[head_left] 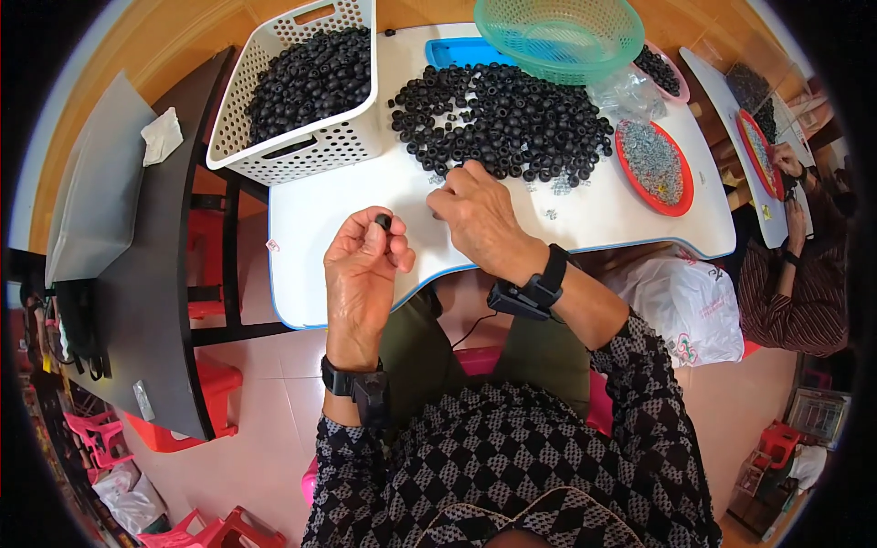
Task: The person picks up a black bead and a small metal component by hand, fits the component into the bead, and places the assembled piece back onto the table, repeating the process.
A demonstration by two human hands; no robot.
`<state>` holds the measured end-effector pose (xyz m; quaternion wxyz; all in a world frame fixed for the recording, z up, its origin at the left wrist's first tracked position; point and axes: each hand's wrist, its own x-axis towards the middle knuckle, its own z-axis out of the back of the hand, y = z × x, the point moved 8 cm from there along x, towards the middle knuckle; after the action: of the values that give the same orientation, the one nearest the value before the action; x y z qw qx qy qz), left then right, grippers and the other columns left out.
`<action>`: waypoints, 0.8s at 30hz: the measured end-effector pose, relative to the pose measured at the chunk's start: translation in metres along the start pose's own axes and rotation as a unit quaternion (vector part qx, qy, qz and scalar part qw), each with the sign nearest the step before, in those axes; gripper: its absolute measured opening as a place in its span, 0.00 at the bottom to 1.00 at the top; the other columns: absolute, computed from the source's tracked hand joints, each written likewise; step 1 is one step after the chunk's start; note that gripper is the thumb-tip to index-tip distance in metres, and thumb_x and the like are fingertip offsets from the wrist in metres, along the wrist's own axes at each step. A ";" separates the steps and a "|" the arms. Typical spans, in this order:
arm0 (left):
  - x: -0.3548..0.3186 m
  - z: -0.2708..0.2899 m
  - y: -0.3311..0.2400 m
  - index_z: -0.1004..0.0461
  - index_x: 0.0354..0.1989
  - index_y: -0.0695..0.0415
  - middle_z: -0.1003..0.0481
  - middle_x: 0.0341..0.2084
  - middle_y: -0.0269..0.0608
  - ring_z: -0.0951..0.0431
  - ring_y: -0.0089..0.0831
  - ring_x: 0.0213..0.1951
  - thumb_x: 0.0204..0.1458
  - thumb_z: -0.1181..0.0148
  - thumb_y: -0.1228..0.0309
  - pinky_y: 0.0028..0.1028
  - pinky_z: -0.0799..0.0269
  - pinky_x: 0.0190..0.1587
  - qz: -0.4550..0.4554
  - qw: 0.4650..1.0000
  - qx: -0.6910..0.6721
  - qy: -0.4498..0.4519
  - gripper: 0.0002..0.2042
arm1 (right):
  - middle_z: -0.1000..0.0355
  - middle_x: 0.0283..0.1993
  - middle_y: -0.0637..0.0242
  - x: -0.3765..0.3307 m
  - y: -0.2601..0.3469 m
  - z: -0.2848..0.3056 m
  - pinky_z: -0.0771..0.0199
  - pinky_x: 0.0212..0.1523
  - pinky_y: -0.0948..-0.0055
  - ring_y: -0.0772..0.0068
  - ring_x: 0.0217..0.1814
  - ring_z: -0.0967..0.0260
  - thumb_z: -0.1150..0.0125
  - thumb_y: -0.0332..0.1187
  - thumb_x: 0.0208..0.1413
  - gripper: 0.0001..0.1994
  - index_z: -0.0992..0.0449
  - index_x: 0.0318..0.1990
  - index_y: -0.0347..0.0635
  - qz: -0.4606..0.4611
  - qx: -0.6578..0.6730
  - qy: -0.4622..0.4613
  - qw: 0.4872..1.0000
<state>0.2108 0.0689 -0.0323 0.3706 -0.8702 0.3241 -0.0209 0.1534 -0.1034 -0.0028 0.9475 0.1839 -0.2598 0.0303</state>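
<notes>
My left hand (pixel 364 265) is raised above the near left of the white table (pixel 315 215). Between its thumb and fingers it pinches a small black ring-like piece (pixel 384 221). Just to the right, my right hand (pixel 482 217) is at the near edge of a heap of black hollow round pieces (pixel 539 119). Its fingers are drawn together, and whatever they may hold is hidden. Tiny clear grey bits (pixel 551 215) lie along the near side of the heap. More such bits fill a red oval plate (pixel 674 202) on the right.
A white perforated basket (pixel 352 142) full of black pieces stands at the left. Behind the heap are a blue tray (pixel 445 53), a green mesh basket (pixel 630 32) and a clear plastic bag (pixel 630 96). A white bag (pixel 699 306) hangs right; another person (pixel 786 301) works beyond.
</notes>
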 end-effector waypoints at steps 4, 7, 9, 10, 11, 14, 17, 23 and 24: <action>-0.005 0.005 -0.001 0.22 0.60 0.66 0.17 0.44 0.47 0.20 0.30 0.38 0.75 0.36 0.74 0.33 0.24 0.40 0.015 0.999 -0.031 0.003 0.11 | 0.26 0.37 0.63 0.006 0.018 0.003 0.24 0.42 0.55 0.53 0.45 0.28 0.30 0.20 0.54 0.05 0.18 0.34 0.42 0.025 -0.008 -0.017 1.000; -0.006 0.003 0.005 0.21 0.60 0.67 0.17 0.44 0.45 0.20 0.29 0.38 0.75 0.36 0.74 0.32 0.24 0.40 0.038 0.997 -0.057 0.021 0.12 | 0.24 0.37 0.61 0.003 0.023 0.020 0.25 0.41 0.56 0.54 0.43 0.27 0.27 0.20 0.55 0.06 0.19 0.34 0.41 0.005 0.053 -0.053 0.997; -0.006 0.001 0.018 0.20 0.59 0.66 0.17 0.44 0.43 0.20 0.29 0.38 0.74 0.35 0.74 0.32 0.24 0.39 0.079 0.992 -0.090 0.040 0.11 | 0.23 0.37 0.61 0.000 0.029 0.041 0.25 0.40 0.58 0.55 0.41 0.27 0.25 0.20 0.55 0.07 0.18 0.36 0.40 -0.017 0.105 -0.071 0.992; -0.006 0.001 0.023 0.19 0.59 0.66 0.17 0.44 0.42 0.20 0.29 0.38 0.74 0.33 0.72 0.33 0.24 0.39 0.079 0.992 -0.087 0.039 0.12 | 0.22 0.38 0.61 -0.001 0.030 0.056 0.24 0.40 0.60 0.57 0.40 0.25 0.23 0.19 0.54 0.08 0.17 0.37 0.39 -0.040 0.151 -0.089 0.984; -0.007 -0.001 0.029 0.19 0.59 0.66 0.17 0.44 0.42 0.20 0.29 0.38 0.74 0.33 0.72 0.33 0.24 0.39 0.079 0.992 -0.087 0.037 0.12 | 0.20 0.39 0.61 -0.004 0.029 0.067 0.23 0.39 0.63 0.59 0.39 0.24 0.21 0.18 0.54 0.09 0.17 0.39 0.38 -0.064 0.197 -0.105 0.973; -0.010 -0.027 0.049 0.19 0.57 0.65 0.17 0.43 0.41 0.21 0.29 0.38 0.72 0.31 0.71 0.33 0.25 0.40 0.073 0.991 -0.095 0.055 0.12 | 0.18 0.42 0.63 -0.016 0.030 0.094 0.20 0.40 0.70 0.70 0.40 0.21 0.22 0.15 0.55 0.10 0.16 0.41 0.35 -0.094 0.267 -0.104 0.954; -0.013 -0.045 0.066 0.18 0.56 0.65 0.17 0.43 0.41 0.22 0.29 0.39 0.71 0.29 0.71 0.32 0.25 0.42 0.082 0.988 -0.117 0.048 0.12 | 0.18 0.44 0.63 -0.029 0.025 0.102 0.19 0.40 0.72 0.74 0.39 0.21 0.23 0.14 0.56 0.10 0.16 0.41 0.35 -0.109 0.327 -0.106 0.933; -0.027 -0.073 0.090 0.18 0.54 0.65 0.17 0.45 0.41 0.23 0.28 0.40 0.71 0.29 0.71 0.31 0.26 0.43 0.107 0.984 -0.130 0.065 0.11 | 0.18 0.41 0.63 -0.049 0.013 0.116 0.20 0.40 0.70 0.72 0.39 0.22 0.23 0.14 0.54 0.10 0.15 0.40 0.36 -0.116 0.316 -0.117 0.934; -0.029 -0.073 0.091 0.18 0.54 0.65 0.17 0.46 0.41 0.23 0.29 0.40 0.71 0.30 0.71 0.31 0.26 0.43 0.104 0.984 -0.128 0.062 0.11 | 0.17 0.39 0.64 -0.050 0.015 0.120 0.21 0.40 0.69 0.71 0.39 0.22 0.22 0.14 0.53 0.10 0.15 0.39 0.37 -0.103 0.302 -0.129 0.939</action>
<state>0.1181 -0.0077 -0.0332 0.2353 -0.8690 0.4352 0.0052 0.0501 -0.1314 0.0725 0.8035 0.4895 -0.3385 -0.0141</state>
